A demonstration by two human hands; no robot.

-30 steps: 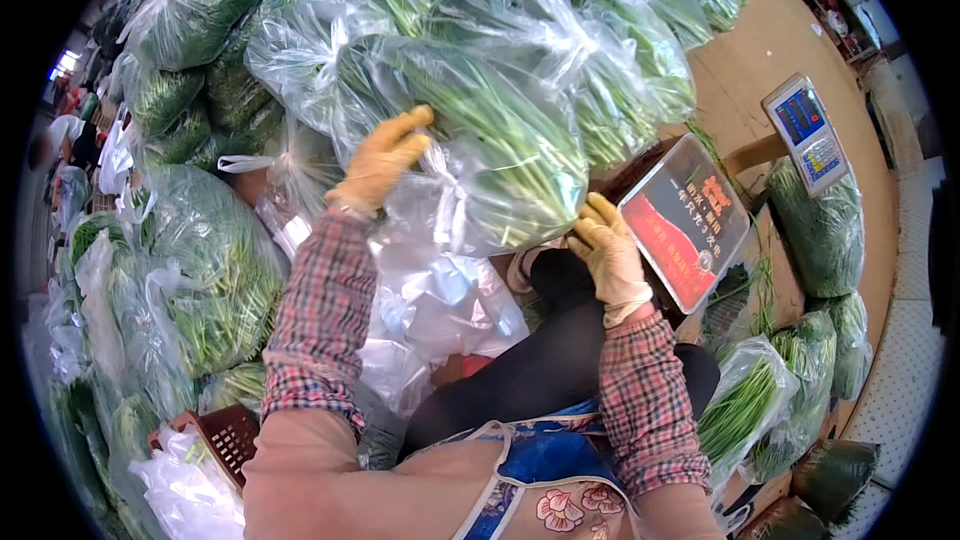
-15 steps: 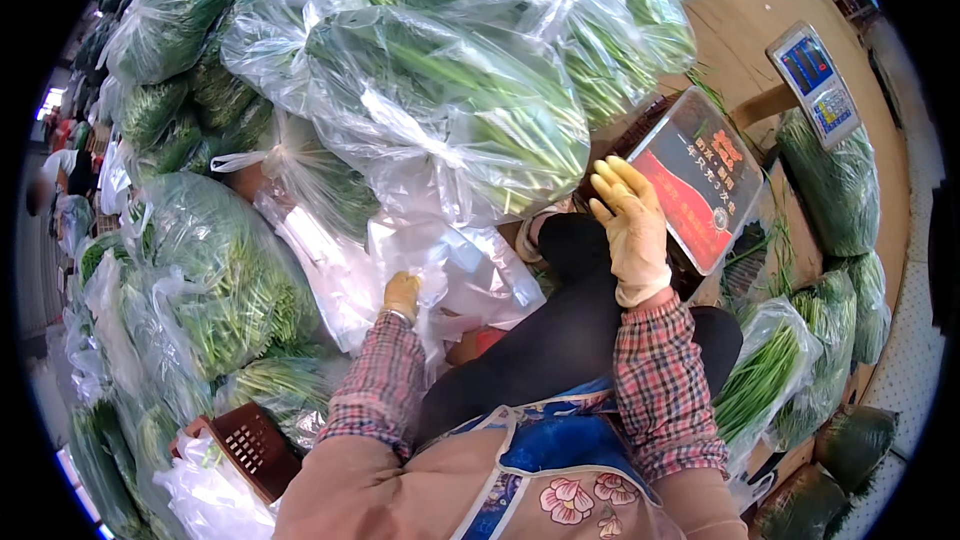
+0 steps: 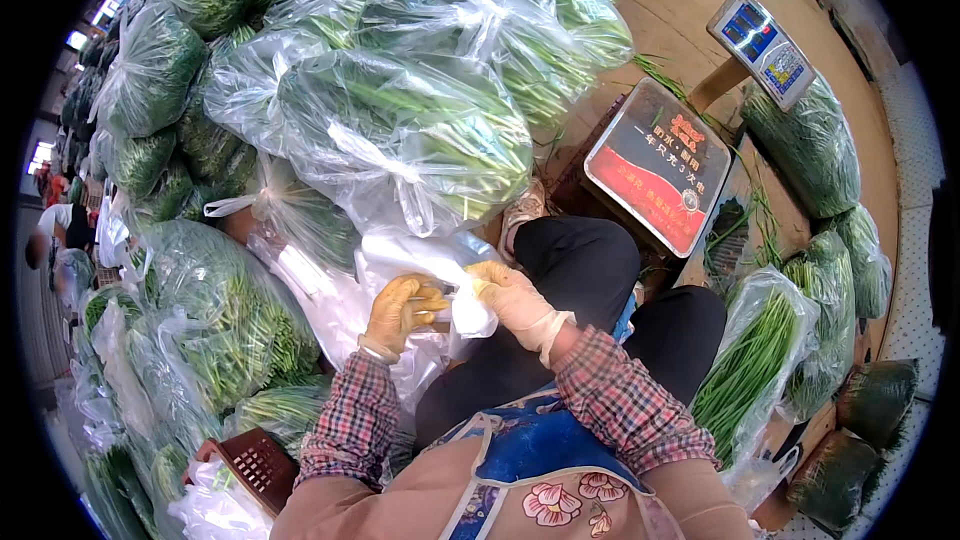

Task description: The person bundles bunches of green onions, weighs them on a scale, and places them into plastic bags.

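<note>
Several bags of greens (image 3: 410,130), one heap: lying ahead of me in clear plastic, reaching toward the upper edge of the view, the nearest one resting just beyond my knees.

One big bag (image 3: 245,315), leafy greens: standing at my left, its film bulging.

One scale (image 3: 660,165): sitting ahead to my right, its plate lying bare, its display (image 3: 760,45) leaning on a post behind.

One bag of long green stems (image 3: 755,360): lying beside my right knee, other filled bags crowding behind it.

Two dark green bundles (image 3: 850,440): lying at the lower right, well apart from my hands.

One batch of loose plastic (image 3: 310,290): spreading to the left, between the big bag and my lap.

One brown crate (image 3: 262,470): tilting near my left elbow, more pale plastic lying beside it.

One right hand (image 3: 505,292), gloved: pinching the white bag's edge between thumb and fingers.

One left hand (image 3: 408,310), gloved: curling its fingers just beside that plastic; whether they are gripping it, I cannot tell.

One white bag (image 3: 474,315): hanging crumpled between my hands, above my lap. I am judging the step in hand to be parting or gathering its film. The next move is calling, I judge, for sure fingertips on both sides, thin film being apt to cling.
</note>
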